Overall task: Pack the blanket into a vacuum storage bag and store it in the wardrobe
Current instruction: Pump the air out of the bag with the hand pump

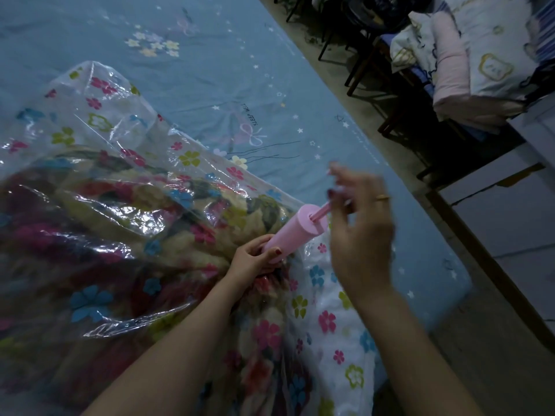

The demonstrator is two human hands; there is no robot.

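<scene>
Clear plastic printed with flowers is bulging around the blanket, which is lying inside the vacuum storage bag on the bed, at the near left. The left hand is gripping the base of the pink pump where it is meeting the bag, probably at the valve, though the fingers are hiding that joint. The right hand is closing round the pump's handle, which is blurring with motion. If the left hand is letting the base tilt or lift, the seal is likely breaking and air is leaking back in. A hard stroke could be tearing the thin plastic. Farther right, folded bedding is sitting beyond the bed.
</scene>
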